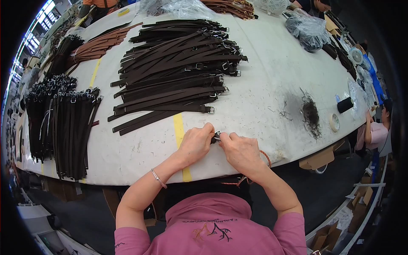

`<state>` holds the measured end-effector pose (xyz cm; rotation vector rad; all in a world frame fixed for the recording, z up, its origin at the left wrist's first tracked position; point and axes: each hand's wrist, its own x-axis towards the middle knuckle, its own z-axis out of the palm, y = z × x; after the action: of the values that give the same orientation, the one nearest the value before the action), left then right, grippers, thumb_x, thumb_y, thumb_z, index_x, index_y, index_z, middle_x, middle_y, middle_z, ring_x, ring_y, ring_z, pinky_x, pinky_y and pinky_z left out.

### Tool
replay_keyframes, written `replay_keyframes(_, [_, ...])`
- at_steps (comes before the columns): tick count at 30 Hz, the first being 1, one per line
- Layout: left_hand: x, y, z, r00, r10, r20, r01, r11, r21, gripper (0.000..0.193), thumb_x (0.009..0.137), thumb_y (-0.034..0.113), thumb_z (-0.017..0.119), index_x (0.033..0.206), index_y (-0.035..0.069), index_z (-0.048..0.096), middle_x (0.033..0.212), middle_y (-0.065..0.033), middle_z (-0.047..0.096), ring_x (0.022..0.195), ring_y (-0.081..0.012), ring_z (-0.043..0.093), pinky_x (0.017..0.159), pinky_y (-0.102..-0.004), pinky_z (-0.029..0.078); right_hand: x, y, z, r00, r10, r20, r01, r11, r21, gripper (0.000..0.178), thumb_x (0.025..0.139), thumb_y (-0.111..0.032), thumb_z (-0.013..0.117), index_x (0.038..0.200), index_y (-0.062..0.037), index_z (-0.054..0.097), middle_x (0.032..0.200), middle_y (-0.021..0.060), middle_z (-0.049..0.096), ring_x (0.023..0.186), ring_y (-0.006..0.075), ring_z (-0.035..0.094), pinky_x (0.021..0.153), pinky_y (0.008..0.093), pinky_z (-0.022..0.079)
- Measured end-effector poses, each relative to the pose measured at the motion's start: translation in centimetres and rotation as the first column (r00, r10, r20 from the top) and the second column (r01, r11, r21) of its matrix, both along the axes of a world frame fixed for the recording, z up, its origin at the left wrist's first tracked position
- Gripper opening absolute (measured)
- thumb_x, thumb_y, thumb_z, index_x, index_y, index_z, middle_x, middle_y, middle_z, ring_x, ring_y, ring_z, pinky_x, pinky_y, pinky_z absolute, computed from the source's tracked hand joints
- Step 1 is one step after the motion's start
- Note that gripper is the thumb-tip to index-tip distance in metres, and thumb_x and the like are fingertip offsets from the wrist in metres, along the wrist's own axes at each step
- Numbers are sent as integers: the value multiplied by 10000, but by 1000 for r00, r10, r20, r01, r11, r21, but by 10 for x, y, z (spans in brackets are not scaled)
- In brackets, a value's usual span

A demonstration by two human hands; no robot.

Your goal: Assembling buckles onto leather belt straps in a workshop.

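Observation:
Over the near edge of the table, my left hand [196, 143] is closed, its fingertips pinching the buckle end of a dark strap [214, 138]. Most of that strap is hidden. Close beside it, my right hand [241, 152] is also closed, fingers bent in at the buckle. A small bit of shiny metal shows between the hands; what my right fingers grip is hidden. Behind my right wrist an orange cord-like loop [267, 158] curves out. Just beyond my hands lies a large heap of dark brown straps with metal buckles [170, 63].
Bundled black straps [70, 127] stack at the left, with tan straps [102, 42] behind them. To the right are a clump of thread scraps [311, 114], a tape roll [334, 122] and a black spool [345, 105]. A person [376, 127] sits at the far right.

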<state>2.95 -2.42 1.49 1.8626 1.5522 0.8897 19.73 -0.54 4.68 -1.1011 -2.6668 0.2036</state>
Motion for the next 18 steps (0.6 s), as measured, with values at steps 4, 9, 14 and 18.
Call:
replay_keyframes(4, [3,8,0,999,12,-38,-12,1000,9,47,837,54,484,854,11,490,628,-207,577,616,-395,574,570,-465,434,-1,11,3,996,16,82,-19,999,35,80,740,-70,546,819,-67,535,634,84,583,540,228,623,451,341,468])
replay_keyframes(9, [6,17,2,995,47,-92,-49,999,-15,58,846,62,504,859,8,519,666,-202,592,653,-390,577,590,-435,441,-2,26,4,993,43,113,-50,997,58,104,735,-63,538,838,-68,552,630,88,594,551,239,627,459,346,468])
replay_keyframes(14, [7,16,-1,997,45,-61,-43,998,40,46,844,49,507,854,5,516,658,-201,589,648,-392,574,588,-436,442,-2,30,6,994,63,94,-64,998,9,95,748,-72,539,841,-74,558,614,98,593,547,255,622,470,344,469])
replay_keyframes(18, [2,16,-2,998,54,26,-55,998,28,51,850,39,484,842,-2,513,652,-206,587,648,-395,574,592,-438,446,0,25,-1,998,57,32,-58,998,26,83,753,-73,538,834,-78,554,617,93,595,531,250,616,460,350,467])
